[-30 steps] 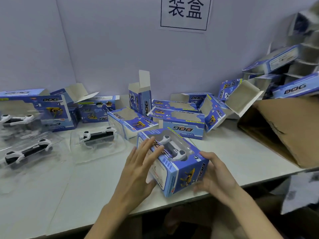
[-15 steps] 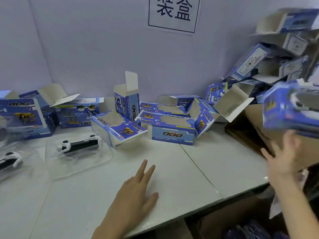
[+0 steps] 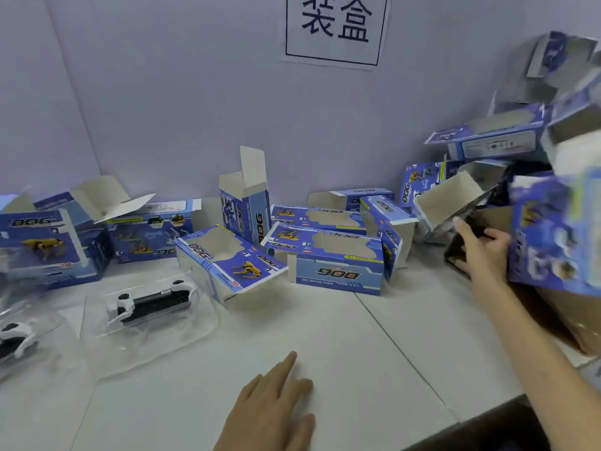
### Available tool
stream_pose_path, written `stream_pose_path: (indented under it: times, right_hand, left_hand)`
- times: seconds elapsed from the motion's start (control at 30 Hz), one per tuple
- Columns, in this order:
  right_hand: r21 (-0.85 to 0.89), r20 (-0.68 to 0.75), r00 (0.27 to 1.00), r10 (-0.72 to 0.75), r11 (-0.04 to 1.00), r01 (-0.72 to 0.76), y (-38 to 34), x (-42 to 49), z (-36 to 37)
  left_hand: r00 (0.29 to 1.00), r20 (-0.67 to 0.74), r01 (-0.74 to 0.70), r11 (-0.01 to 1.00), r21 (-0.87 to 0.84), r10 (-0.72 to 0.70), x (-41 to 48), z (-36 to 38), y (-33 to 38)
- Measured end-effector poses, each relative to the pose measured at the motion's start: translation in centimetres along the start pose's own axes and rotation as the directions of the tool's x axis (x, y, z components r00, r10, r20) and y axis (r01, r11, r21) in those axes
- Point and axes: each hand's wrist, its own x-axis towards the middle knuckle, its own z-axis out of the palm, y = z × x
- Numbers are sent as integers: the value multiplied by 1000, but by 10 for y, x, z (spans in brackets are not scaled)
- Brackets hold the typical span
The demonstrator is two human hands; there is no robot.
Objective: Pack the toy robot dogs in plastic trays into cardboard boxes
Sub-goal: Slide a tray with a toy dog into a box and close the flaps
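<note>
Reaching right, the right hand [image 3: 481, 252] lies open-fingered beside the packed box [image 3: 549, 242] (badly blurred), seemingly touching, not gripping. The box was higher before. The left hand [image 3: 273, 411] stays flat, empty.

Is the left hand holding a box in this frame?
No, the left hand lies flat on the white table with its fingers straight and nothing in it.

Left grip [image 3: 273, 405] lies flat, right grip [image 3: 481, 252] spread.
</note>
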Motion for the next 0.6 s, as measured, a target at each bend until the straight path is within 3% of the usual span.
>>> stream_pose_path:
  times: [0.1,0.23,0.3,0.37,0.47,0.5,0.53,0.6]
  right_hand:
    - [9,-30,999,-34,999,34,-8,10,19]
    - [88,43,989,140,986,-143,-12,13,36]
    - [135,33,991,127,982,-130,-9,13,40]
    - [143,-116,993,17,990,0,-10,7,39]
    - [46,-267,933,-241,964,263,-26,-10,36]
    - [27,-272,907,-322,939,342,-34,-16,36]
    - [15,-264,878,-400,908,418,-42,-20,37]
    - [5,-239,782,-576,804,594,-62,-29,42]
  left_hand:
    - [999,-43,19,1000,19,-18,5,2,0]
    - [997,-63,42,999,1,-42,5,0,2]
    - [998,-21,56,998,7,-55,6,-3,4]
    - [997,42,58,998,10,-59,4,-6,4]
    - [972,182,157,987,-40,-147,0,-12,3]
    - [967,228,144,983,-110,-116,0,-18,-1]
    - [951,268,228,938,-262,-156,0,-24,-6]
    - [985,14,168,914,-369,-175,-6,-23,-24]
